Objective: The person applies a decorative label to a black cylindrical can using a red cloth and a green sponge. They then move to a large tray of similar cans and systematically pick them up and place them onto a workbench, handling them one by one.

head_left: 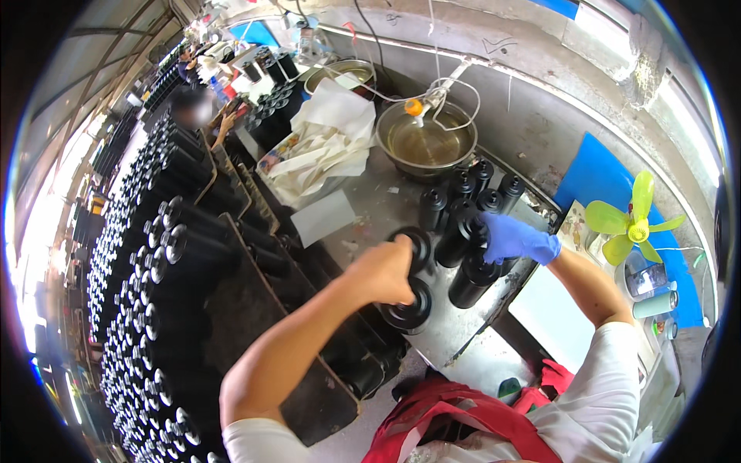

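Several black bottles with narrow, stepped tops (434,208) stand grouped on the metal worktable. My bare left hand (384,272) is closed around the tops of two black bottles, the upper one (421,251) and the nearer one (413,309), at the table's left edge. They look tilted, and the fingertips are partly hidden. To the right, my right hand (517,238) in a blue glove is closed at the top of a black bottle (455,245) on the near side of the group. Another black bottle (468,287) stands just below that hand.
Racks of many black bottles (174,224) fill the left side. A metal bowl of amber liquid (428,143) stands behind the group, beside crumpled pale sheets (324,139). A green-bladed fan (637,224) is at right. Another person (193,108) is at far left.
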Tool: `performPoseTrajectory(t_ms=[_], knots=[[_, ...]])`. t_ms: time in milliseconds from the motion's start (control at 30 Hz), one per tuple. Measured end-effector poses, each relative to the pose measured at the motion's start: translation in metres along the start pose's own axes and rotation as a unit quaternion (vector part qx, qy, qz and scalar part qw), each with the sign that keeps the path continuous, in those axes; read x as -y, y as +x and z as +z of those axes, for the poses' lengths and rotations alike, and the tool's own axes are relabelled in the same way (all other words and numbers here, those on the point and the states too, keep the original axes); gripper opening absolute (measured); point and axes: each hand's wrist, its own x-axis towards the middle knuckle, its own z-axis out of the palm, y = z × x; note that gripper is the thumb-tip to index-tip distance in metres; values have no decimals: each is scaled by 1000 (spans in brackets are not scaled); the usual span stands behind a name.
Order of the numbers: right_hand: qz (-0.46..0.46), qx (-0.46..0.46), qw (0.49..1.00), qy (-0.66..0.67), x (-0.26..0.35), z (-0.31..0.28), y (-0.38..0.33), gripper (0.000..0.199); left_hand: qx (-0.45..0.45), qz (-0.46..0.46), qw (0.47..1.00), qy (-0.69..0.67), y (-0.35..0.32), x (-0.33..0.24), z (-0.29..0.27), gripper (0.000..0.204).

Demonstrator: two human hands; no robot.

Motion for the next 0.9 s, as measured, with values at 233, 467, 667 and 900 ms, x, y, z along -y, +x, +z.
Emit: performPoseTrajectory(t_ms=[233, 467, 667, 900], knots=[[57, -46, 995, -69, -161, 2, 64, 65, 6, 12, 1000, 3, 157, -17, 113, 51], [138, -67, 988, -15, -239, -19, 82, 71, -7, 38, 999, -36, 262, -47, 166, 42], [78, -134, 987, -44, -269, -28, 90, 79, -32, 40, 998, -48, 311, -70, 183, 43], [83, -74, 991, -68, -289, -29, 91, 102, 17, 42, 993, -107, 316, -78, 187, 89]])
